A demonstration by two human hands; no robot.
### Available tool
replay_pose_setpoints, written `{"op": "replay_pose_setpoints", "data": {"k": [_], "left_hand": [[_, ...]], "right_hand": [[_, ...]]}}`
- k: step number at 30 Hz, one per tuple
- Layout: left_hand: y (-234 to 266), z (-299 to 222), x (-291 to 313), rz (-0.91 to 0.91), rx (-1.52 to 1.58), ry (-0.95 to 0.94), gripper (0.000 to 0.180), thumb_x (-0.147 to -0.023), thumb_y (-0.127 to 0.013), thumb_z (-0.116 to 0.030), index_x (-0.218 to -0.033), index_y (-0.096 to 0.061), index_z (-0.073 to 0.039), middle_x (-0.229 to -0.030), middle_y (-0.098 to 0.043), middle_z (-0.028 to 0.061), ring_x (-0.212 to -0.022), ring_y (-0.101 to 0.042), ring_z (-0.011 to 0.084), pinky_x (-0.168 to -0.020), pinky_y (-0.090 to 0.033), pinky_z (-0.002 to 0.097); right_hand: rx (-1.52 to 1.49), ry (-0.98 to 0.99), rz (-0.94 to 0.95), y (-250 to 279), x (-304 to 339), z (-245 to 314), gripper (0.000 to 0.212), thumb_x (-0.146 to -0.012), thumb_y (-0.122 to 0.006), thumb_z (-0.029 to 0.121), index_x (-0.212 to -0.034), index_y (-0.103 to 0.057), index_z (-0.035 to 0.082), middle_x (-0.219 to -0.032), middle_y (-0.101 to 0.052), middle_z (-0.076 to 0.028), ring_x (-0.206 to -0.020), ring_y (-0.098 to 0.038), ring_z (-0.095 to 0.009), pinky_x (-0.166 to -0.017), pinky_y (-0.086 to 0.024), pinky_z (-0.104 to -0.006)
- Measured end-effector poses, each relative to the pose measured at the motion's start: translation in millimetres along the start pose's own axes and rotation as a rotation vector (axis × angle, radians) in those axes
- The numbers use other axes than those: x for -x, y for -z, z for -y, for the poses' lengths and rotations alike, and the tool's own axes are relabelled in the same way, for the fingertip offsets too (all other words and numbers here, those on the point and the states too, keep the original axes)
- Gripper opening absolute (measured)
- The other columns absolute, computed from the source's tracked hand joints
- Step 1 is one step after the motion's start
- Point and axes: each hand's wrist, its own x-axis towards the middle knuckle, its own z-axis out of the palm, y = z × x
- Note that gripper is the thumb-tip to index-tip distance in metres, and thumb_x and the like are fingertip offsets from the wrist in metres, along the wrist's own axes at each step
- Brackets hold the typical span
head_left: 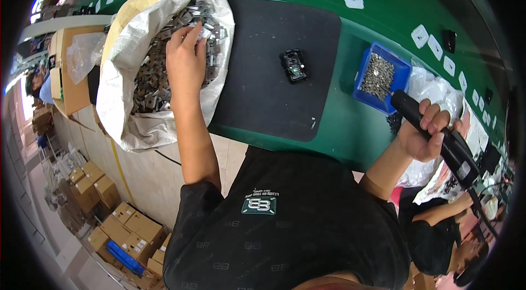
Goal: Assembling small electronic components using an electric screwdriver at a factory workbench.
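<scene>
The left hand [185, 60] reaches into the big white woven sack [123, 120] of small grey metal plates [159, 79] at the left edge of the green workbench [334, 131], its fingers bent down onto the heap; whether they already pinch a plate I cannot tell. The right hand [424, 134] is closed around a black electric screwdriver [433, 128], its tip just beside the blue plastic tray of screws [402, 73] near the right edge. I think the sack, which hangs over the edge, could sag and spill plates, and the screwdriver tip could knock the tray, while the small black device [293, 65] waits on the dark mat [274, 98]
</scene>
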Motion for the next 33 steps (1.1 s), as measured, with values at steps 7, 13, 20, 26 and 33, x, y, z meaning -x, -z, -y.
{"op": "replay_pose_setpoints", "data": {"k": [7,13,20,26,33], "left_hand": [[-3,2,-1,0.012,0.004,0.082,0.025,-0.079,-0.070,-0.011,-0.104,-0.069,-0.006,-0.095,-0.066,0.0146,-0.089,-0.063,0.0340,-0.079,-0.049,0.0439],[-5,-7,2,0.060,0.096,0.188,0.016,-0.080,-0.070,-0.007,-0.096,-0.069,-0.001,-0.087,-0.066,0.0150,-0.076,-0.066,0.0286,-0.070,-0.051,0.0367],[13,-75,22,0.114,0.485,0.149,0.016,-0.079,-0.075,-0.008,-0.093,-0.069,-0.003,-0.080,-0.071,0.0091,-0.073,-0.069,0.0183,-0.066,-0.052,0.0288],[-20,-107,37,0.123,0.726,0.142,0.013,-0.076,-0.077,-0.006,-0.086,-0.069,-0.002,-0.090,-0.071,0.0095,-0.083,-0.068,0.0179,-0.073,-0.051,0.0279],[-52,-114,63,-0.008,0.885,0.269,0.013,-0.073,-0.079,-0.007,-0.083,-0.071,-0.004,-0.109,-0.064,0.0073,-0.096,-0.061,0.0197,-0.088,-0.045,0.0324]], "right_hand": [[-0.004,-0.008,0.039,-3,-2,9,0.046,-0.085,-0.063,0.019,-0.128,-0.046,0.014,-0.073,-0.046,0.003,-0.064,-0.043,-0.011,-0.068,-0.036,-0.0320],[-0.062,-0.003,0.133,-1,-6,22,0.047,-0.087,-0.063,0.022,-0.129,-0.044,0.016,-0.075,-0.047,0.004,-0.065,-0.045,-0.010,-0.070,-0.036,-0.0316],[-0.130,-0.049,0.099,-5,-5,17,0.044,-0.083,-0.063,0.019,-0.125,-0.049,0.016,-0.077,-0.051,0.004,-0.068,-0.046,-0.008,-0.071,-0.033,-0.0290],[-0.114,-0.064,0.127,-4,-2,18,0.046,-0.086,-0.064,0.020,-0.127,-0.043,0.015,-0.073,-0.048,0.004,-0.065,-0.047,-0.011,-0.070,-0.037,-0.0320],[-0.128,-0.086,0.110,-7,0,16,0.045,-0.085,-0.063,0.018,-0.125,-0.042,0.014,-0.073,-0.048,0.003,-0.063,-0.047,-0.011,-0.069,-0.039,-0.0329]]}}
